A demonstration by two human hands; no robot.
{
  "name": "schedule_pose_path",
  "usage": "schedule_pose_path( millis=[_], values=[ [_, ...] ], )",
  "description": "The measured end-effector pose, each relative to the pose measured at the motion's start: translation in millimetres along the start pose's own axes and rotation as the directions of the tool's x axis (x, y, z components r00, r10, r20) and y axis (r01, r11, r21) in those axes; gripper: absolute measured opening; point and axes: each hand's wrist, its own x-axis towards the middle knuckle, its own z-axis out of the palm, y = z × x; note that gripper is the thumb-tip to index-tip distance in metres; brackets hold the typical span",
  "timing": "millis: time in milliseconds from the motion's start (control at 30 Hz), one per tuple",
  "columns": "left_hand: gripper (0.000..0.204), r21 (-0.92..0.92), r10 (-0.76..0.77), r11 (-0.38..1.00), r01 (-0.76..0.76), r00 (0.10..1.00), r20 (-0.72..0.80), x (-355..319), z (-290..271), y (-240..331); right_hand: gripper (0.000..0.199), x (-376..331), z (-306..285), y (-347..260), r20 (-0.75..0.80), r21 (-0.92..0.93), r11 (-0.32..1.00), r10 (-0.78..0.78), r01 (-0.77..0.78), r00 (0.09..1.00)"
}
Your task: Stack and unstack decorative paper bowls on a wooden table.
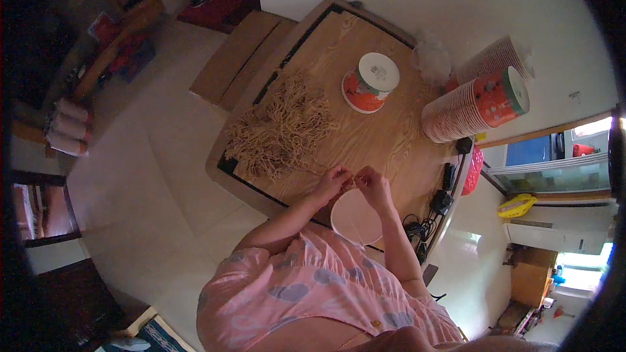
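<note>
Left hand [331, 184] and right hand [375, 190] pinched, apparently on cord, at the rim of bucket [360, 214], 6 o'clock from them. Looks mid-work. Cord pile [283, 127] at 10 looks unused; inverted bucket [366, 90] at 1, bucket stack [456, 114] at 2: status unclear.

a round, white-lined paper bucket [354, 216] is held mouth-up; a thin tan cord [353, 183] is pinched by its far rim.

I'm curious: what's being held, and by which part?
It looks like the left grip and right grip hold the open tub by its far rim.
</note>
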Motion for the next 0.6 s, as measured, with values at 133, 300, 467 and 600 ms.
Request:
schedule_pose_path(
  millis=[133, 300, 467, 600],
  values=[
    [0.011, -0.006, 0.081, 0.997, -0.081, 0.995, 0.053, 0, 0, 1, 0.013, 0, -1, -4, -0.007, 0.015, 1.0, 0.023, -0.023, 1.0],
    [0.012, -0.05, -0.009, 0.999, 0.01, 1.0, 0.008, -2, 1, 4, 0.012, 0, -4, -9, 0.03, 0.021, 0.999, 0.036, -0.036, 0.999],
    [0.01, 0.139, 0.047, 0.989, -0.055, 0.997, 0.056, 0, 1, 8, 0.012, 7, -2, 19, 0.132, 0.16, 0.979, 0.103, -0.124, 0.986],
    [0.01, 0.256, 0.079, 0.963, -0.082, 0.997, 0.024, 5, 1, 5, 0.013, 15, -7, 34, 0.256, 0.215, 0.947, 0.181, -0.238, 0.95]
  ],
)
